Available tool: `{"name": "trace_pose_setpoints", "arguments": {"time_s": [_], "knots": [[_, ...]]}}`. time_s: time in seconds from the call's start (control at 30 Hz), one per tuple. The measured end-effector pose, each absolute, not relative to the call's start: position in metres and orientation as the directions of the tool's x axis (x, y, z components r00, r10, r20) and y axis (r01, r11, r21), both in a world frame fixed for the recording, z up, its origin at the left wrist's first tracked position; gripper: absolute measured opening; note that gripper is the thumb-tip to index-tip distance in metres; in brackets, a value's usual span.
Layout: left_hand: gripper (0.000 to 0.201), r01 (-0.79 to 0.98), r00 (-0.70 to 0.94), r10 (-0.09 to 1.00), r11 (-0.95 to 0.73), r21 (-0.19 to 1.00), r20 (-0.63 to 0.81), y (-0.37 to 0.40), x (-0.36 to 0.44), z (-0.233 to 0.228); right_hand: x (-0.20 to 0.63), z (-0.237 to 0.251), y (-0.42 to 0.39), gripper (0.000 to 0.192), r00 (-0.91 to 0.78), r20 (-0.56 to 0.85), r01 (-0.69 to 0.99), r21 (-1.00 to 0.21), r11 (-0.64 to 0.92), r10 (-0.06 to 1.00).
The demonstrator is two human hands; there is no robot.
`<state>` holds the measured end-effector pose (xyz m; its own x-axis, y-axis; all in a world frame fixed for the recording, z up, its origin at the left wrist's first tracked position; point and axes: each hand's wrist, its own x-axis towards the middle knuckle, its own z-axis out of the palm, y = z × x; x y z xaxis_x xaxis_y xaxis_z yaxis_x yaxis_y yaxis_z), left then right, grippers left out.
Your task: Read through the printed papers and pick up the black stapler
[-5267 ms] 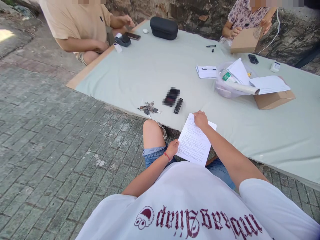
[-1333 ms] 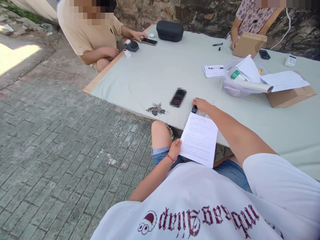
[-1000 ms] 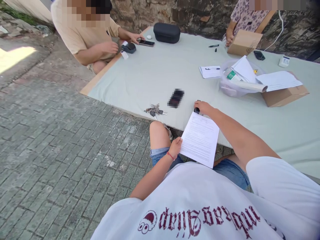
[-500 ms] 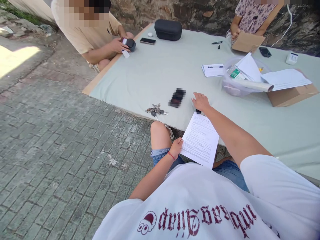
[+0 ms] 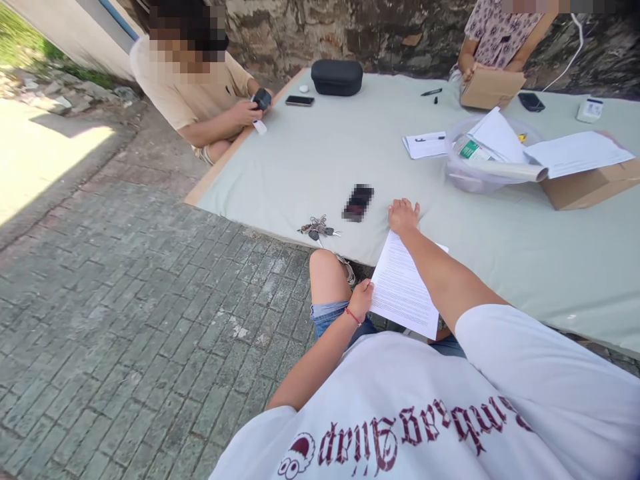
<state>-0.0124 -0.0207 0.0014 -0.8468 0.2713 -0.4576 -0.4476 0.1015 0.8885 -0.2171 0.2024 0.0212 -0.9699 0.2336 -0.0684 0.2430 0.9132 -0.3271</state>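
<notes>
My left hand (image 5: 361, 298) pinches the left edge of a printed sheet of paper (image 5: 404, 287), which slants over my lap and the table's front edge. Over the paper's far end lies my right hand (image 5: 404, 216), palm down, its bent fingers apart on the cloth. Whatever is under that palm is hidden, and my right forearm covers part of the sheet. Left of the right hand sit a dark, blurred-out phone-like object (image 5: 358, 203) and a bunch of keys (image 5: 320, 230) with a chain.
A clear plastic tub (image 5: 480, 177) with papers and a roll stands right, beside a cardboard box (image 5: 585, 183). Folded papers (image 5: 424, 147) lie near it. Farther back are a black case (image 5: 337, 77) and a phone (image 5: 300, 101). Two people sit across, one handling a cardboard box (image 5: 493, 89).
My right hand has come back toward me over the sheet's far end, covering a small black thing seen there before. The view has shifted; my left hand keeps its hold on the paper.
</notes>
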Motion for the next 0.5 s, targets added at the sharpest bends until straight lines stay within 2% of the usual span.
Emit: {"name": "trace_pose_setpoints", "arguments": {"time_s": [0.37, 0.43, 0.5], "knots": [[0.031, -0.451, -0.849, 0.241, 0.132, 0.882, -0.47, -0.017, -0.014, 0.002, -0.216, 0.024, 0.202, 0.056, -0.952, -0.141, 0.303, -0.321, 0.897, 0.271], [0.03, -0.481, -0.835, 0.244, 0.113, 0.869, -0.494, -0.017, -0.013, -0.001, -0.218, 0.028, 0.207, 0.056, -0.935, -0.143, 0.356, -0.38, 0.854, 0.326], [0.029, -0.505, -0.825, 0.24, 0.093, 0.858, -0.512, -0.018, -0.011, -0.003, -0.219, 0.032, 0.219, 0.054, -0.898, -0.071, 0.402, -0.533, 0.745, 0.434]]}}
